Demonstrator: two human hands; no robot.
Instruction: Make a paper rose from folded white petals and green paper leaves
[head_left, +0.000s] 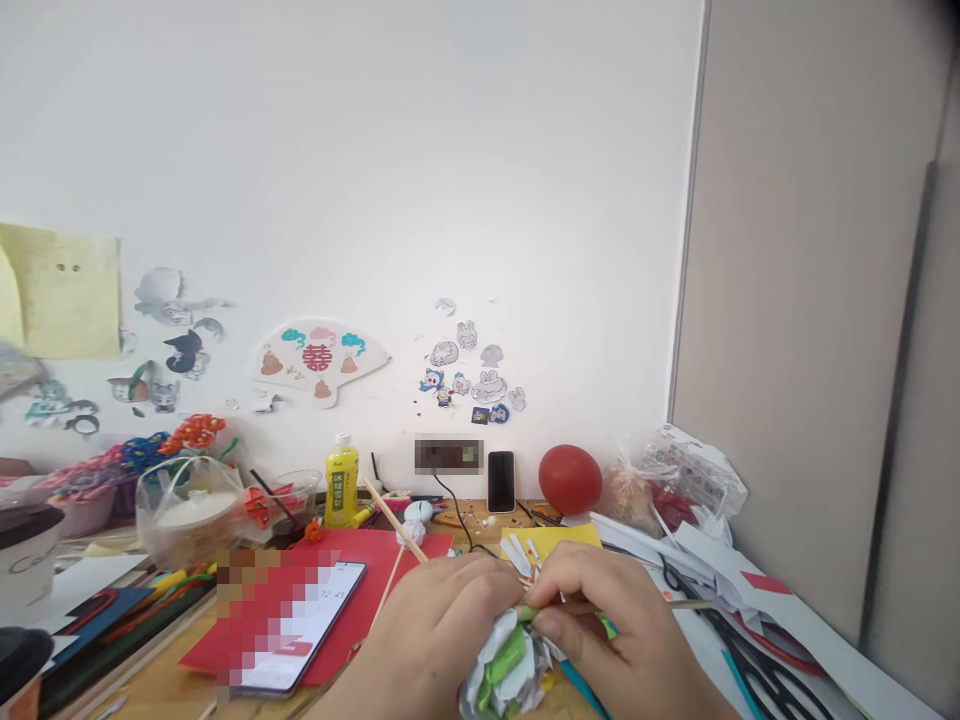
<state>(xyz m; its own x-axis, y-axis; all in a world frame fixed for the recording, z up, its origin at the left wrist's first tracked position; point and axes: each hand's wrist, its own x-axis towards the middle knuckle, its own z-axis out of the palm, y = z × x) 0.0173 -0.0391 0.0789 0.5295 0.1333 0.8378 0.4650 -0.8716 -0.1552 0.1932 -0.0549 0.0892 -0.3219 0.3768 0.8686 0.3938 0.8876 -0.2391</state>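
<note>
Low in the middle, my left hand (442, 620) is closed around a crumpled white paper ball (536, 665) with green strips (502, 665) on it. Thumb and fingertips of my right hand (615, 625) pinch the green piece at the ball's top, so both hands meet there. A thin wooden stick (694, 604) passes by my right hand and sticks out to its right; whether the fingers grip it is hidden. Behind my left hand a pale wooden stick (394, 518) slants up beside a small white paper wad (412, 533); its lower end is hidden.
A phone (319, 625) lies on red paper (405, 550) at left. Black-handled scissors (765, 665) lie among white paper at right. Along the wall stand a yellow bottle (342, 485), an upright phone (502, 482), a red balloon (570, 479) and a bagged bowl (191, 510).
</note>
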